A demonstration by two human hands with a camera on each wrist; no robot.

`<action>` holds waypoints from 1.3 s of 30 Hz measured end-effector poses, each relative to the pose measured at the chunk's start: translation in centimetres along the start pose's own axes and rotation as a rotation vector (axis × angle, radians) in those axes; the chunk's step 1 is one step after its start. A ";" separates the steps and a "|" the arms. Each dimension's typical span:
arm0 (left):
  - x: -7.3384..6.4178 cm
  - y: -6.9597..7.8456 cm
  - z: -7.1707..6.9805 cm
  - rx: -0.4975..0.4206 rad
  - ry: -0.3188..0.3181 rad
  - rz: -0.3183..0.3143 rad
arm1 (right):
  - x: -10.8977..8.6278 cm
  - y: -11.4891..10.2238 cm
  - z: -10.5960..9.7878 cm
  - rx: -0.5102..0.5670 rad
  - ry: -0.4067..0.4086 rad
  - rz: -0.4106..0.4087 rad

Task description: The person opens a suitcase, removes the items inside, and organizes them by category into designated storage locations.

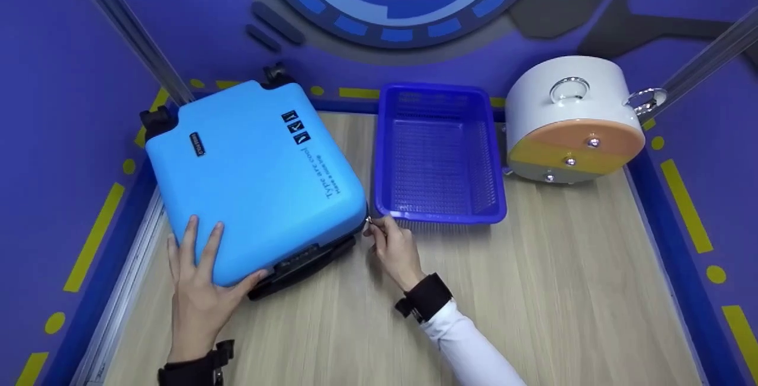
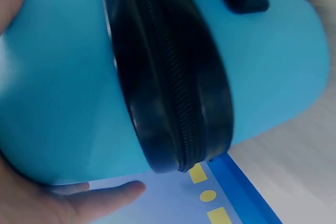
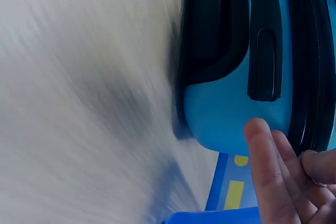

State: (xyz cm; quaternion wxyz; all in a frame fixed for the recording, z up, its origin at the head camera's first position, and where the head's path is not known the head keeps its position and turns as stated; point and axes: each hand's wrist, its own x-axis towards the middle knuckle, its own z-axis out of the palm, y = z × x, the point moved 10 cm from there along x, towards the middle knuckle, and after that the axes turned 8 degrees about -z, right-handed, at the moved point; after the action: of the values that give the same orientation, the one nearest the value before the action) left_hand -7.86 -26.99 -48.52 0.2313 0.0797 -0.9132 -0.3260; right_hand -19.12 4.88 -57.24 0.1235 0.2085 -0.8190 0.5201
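A light-blue suitcase (image 1: pixel 254 173) lies flat on the floor at the left, wheels away from me and handle side toward me. My left hand (image 1: pixel 204 294) rests on its near left corner with fingers spread and straight. At the near right corner my right hand (image 1: pixel 398 250) pinches a small metal zipper pull (image 1: pixel 368 219) between thumb and finger. The black zipper (image 2: pixel 170 66) runs round the suitcase's side in the left wrist view, its teeth closed along the visible stretch. In the right wrist view, the fingers (image 3: pixel 262 156) partly hide the pull.
Right of the suitcase stands a blue plastic basket (image 1: pixel 499 208), close to my right hand. Farther right is a round white cabinet (image 1: pixel 568 87) with orange, yellow and grey drawers. Blue walls (image 1: pixel 71 108) with yellow markings enclose the wood-patterned floor (image 1: pixel 562 291).
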 end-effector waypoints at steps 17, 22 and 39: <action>-0.7 0.8 -0.3 0.057 0.128 0.034 | -2.3 -1.0 1.3 0.051 -0.035 -0.032; -0.6 0.9 -0.2 0.066 0.148 0.035 | -2.8 -1.8 2.0 0.063 -0.036 -0.078; -0.8 1.1 0.0 0.068 0.170 0.047 | -3.4 -4.0 3.9 0.024 -0.037 -0.165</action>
State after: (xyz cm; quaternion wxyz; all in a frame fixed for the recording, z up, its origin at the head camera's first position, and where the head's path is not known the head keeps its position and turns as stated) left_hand -7.21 -25.90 -48.14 0.3129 0.0935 -0.9023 -0.2816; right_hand -14.20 0.59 -57.14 0.1483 0.2863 -0.7949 0.5140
